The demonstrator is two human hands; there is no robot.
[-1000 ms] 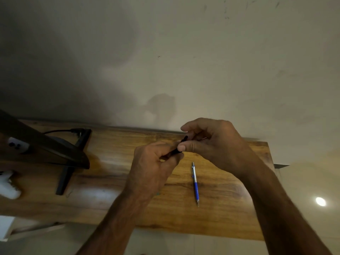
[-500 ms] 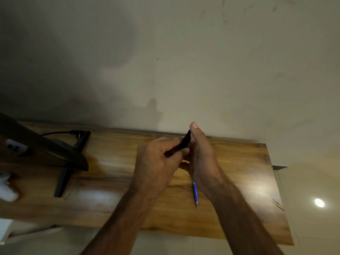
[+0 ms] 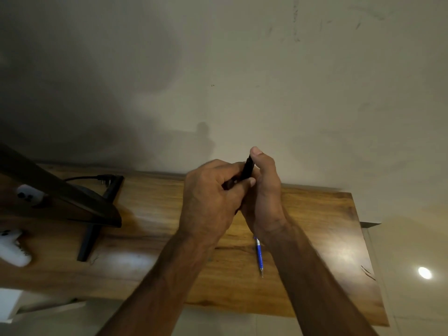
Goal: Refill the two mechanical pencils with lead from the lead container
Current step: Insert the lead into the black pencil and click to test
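A black mechanical pencil [image 3: 247, 169] is held upright-tilted above the wooden table [image 3: 150, 221], its top end poking out between my hands. My left hand [image 3: 208, 200] wraps its lower part. My right hand [image 3: 263, 190] stands edge-on against the left, thumb pressed along the pencil's upper end. A blue mechanical pencil [image 3: 259, 255] lies on the table below my right wrist, tip toward me, its upper end hidden by the wrist. I cannot see a lead container; it may be hidden inside my hands.
A dark monitor [image 3: 60, 195] on a black stand [image 3: 97, 221] with a cable occupies the table's left. A white object [image 3: 13, 248] lies at the far left. The wall runs right behind the table; the table's right edge is near a light reflection [image 3: 424, 272].
My right hand has turned from reaching over the pencil from the right to standing edge-on beside my left hand. The black pencil has tilted more upright. The blue pencil has not moved.
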